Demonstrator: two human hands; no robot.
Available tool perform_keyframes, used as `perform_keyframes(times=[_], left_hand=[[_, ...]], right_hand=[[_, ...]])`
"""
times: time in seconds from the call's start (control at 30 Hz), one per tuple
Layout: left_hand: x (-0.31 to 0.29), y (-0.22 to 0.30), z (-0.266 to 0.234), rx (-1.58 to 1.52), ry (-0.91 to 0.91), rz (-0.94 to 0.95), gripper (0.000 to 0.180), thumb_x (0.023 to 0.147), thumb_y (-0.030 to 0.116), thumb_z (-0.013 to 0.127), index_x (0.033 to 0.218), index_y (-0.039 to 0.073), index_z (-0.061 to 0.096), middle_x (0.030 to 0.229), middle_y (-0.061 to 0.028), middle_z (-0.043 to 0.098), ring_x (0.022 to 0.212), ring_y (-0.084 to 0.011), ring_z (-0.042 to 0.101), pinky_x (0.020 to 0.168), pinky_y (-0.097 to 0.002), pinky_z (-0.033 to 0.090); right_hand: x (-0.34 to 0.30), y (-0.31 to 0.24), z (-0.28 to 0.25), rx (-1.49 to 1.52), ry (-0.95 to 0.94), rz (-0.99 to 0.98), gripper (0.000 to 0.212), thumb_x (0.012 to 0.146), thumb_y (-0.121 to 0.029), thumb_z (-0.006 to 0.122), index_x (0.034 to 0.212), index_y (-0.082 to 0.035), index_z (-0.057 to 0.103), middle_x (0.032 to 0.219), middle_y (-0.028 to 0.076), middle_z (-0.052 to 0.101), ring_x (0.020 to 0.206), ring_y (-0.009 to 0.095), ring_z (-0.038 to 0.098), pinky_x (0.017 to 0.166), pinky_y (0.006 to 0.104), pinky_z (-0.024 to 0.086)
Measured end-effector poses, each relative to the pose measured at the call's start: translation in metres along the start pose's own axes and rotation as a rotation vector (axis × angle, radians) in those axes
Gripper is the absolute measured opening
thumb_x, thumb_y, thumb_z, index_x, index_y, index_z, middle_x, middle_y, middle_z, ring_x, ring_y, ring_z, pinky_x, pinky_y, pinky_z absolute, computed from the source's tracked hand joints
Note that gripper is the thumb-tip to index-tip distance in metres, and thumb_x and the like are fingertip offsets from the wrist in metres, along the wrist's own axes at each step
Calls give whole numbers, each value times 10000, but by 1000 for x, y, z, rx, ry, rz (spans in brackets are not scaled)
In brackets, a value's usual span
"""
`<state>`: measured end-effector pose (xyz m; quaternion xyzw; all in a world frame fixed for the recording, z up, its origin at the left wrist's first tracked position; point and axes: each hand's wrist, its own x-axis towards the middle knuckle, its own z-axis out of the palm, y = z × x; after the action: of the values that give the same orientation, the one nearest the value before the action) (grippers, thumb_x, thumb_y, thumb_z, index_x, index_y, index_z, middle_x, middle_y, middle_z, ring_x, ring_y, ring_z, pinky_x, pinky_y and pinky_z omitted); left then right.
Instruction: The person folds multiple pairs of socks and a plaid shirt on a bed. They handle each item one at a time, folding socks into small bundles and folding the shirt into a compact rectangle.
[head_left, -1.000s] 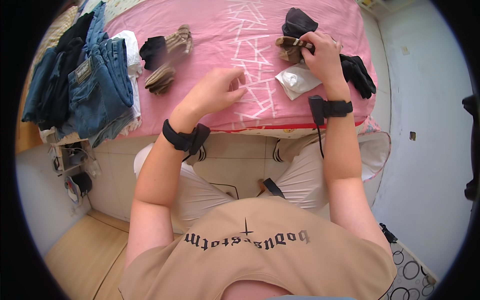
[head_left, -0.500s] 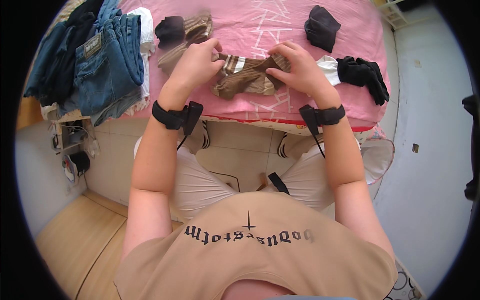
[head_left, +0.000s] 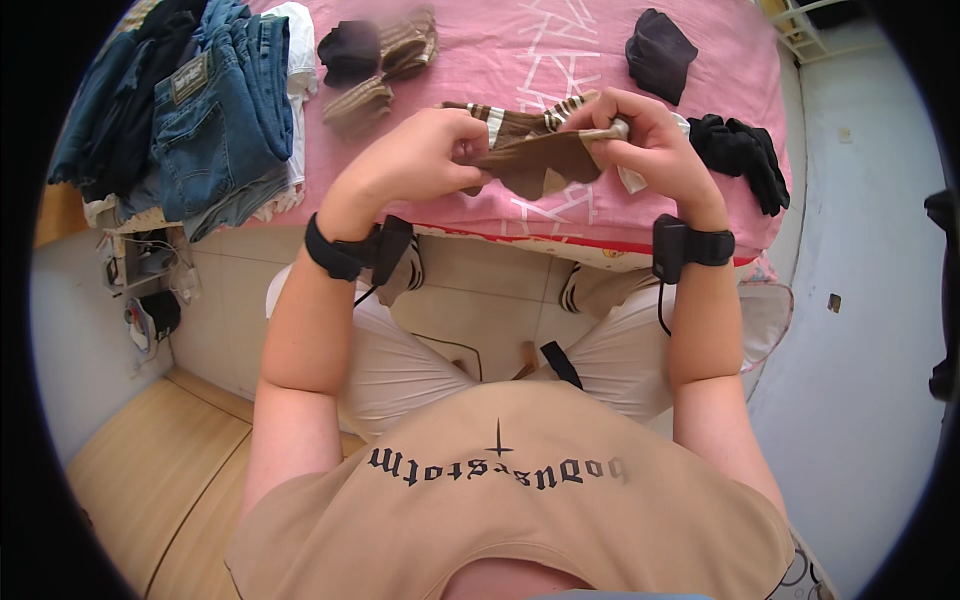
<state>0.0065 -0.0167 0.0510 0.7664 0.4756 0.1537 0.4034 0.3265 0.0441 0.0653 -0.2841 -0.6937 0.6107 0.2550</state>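
Note:
Brown socks [head_left: 545, 165] with white stripes stretch between my hands above the near edge of the pink bedspread. My left hand [head_left: 430, 150] has its fingers closed on the left end of the brown fabric. At the other end my right hand [head_left: 640, 140] pinches a sock with thumb and fingers. A second striped brown sock [head_left: 515, 120] lies behind the held one, partly hidden by it. Past my left hand are a rolled black sock bundle [head_left: 349, 54] and folded tan sock bundles [head_left: 358, 103].
Folded blue jeans [head_left: 225, 120] and dark clothes are stacked at the bed's left side. A folded black sock bundle [head_left: 661, 55] sits far right, with loose black socks [head_left: 742, 160] nearer. The pink bed [head_left: 470, 50] ends just before my knees; a wall stands at right.
Both hands have closed on the brown socks and lifted part of them off the bed. My right hand has moved slightly right. The view has shifted a little.

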Motion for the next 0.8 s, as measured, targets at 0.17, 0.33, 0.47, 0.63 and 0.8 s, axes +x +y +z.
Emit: perform_keyframes(times=[0.17,0.33,0.47,0.63,0.8], left_hand=[[-5,-2,-26,-439,-223,41,419,868,32,868,874,92,454,896,48,459,895,-78,473,791,-255,392],[11,-13,-17,-358,177,-173,232,950,169,868,1069,66,698,890,53,641,801,-35,587,698,-253,490],[18,-21,3,116,341,-239,304,928,219,874,1151,51,755,836,-58,674,763,-160,654,707,-313,529],[21,-20,14,402,360,-201,299,908,297,830,1072,55,765,1064,-153,732,992,-375,730,879,-479,593],[21,-15,6,386,358,-53,273,929,275,810,1000,25,727,971,-155,754,893,-382,731,812,-450,590]], right_hand=[[-14,-7,-13,202,49,108,142,985,-26,736,1054,-59,616,987,-27,690,898,25,612,766,213,492],[1,31,-24,54,330,194,192,1018,-143,791,1129,-23,690,935,5,747,787,29,669,653,216,531],[10,53,-24,-641,348,201,445,931,-212,901,1264,-9,686,972,44,760,826,98,686,760,279,581],[12,50,-10,-540,380,184,429,899,-232,915,1214,-8,728,892,45,740,808,136,685,751,295,575],[13,47,-15,-579,206,333,389,854,-238,907,1106,0,730,869,88,752,764,195,710,699,354,575]])
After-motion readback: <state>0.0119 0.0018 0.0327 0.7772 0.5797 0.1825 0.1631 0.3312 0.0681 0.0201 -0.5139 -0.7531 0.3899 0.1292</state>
